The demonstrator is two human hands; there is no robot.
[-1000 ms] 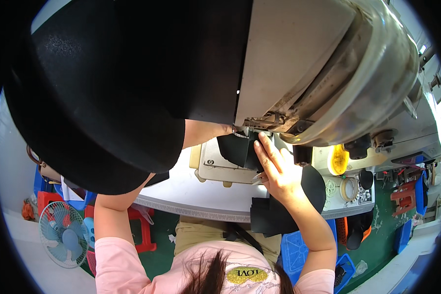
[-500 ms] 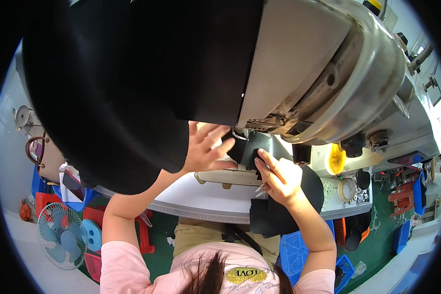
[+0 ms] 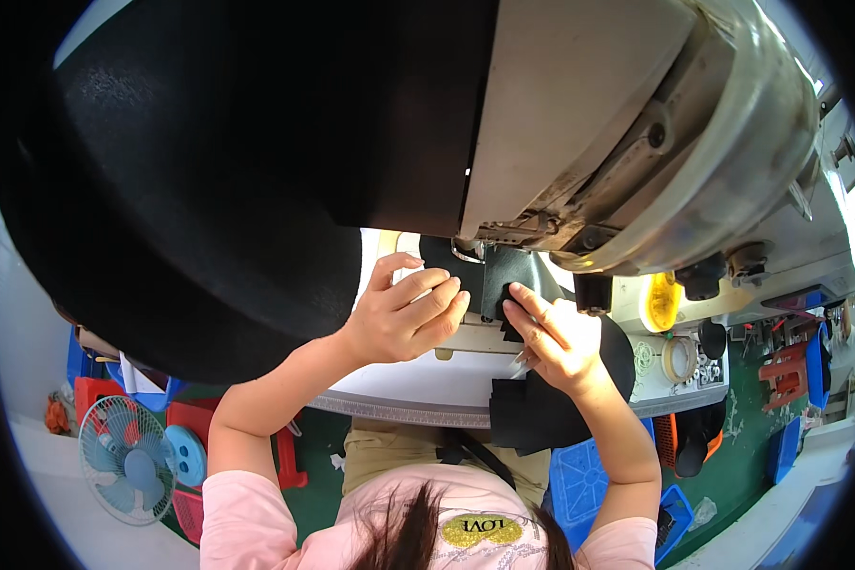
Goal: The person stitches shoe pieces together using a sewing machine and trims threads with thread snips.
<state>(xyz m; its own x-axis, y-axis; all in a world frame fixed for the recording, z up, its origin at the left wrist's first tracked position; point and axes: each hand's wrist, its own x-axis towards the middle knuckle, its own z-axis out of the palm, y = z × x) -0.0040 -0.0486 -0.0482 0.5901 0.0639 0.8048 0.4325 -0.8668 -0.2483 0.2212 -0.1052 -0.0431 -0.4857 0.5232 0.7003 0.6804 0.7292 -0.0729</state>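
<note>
Head view: left grip, spread before, now loosely curled, contents unclear; right grip seemingly closed round pointed tool, fingertips on black piece below sewing machine, presumably steadying it alone.

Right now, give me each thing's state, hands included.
Left hand: fingers curled, nothing visibly held.
Right hand: fingertips on black piece, pointed tool held.
Black piece: partly beneath the sewing machine.
Sewing machine: cannot tell if running.
Fan: upright, spinning unclear.
Lower black pieces: overhanging the front edge of the table.
</note>
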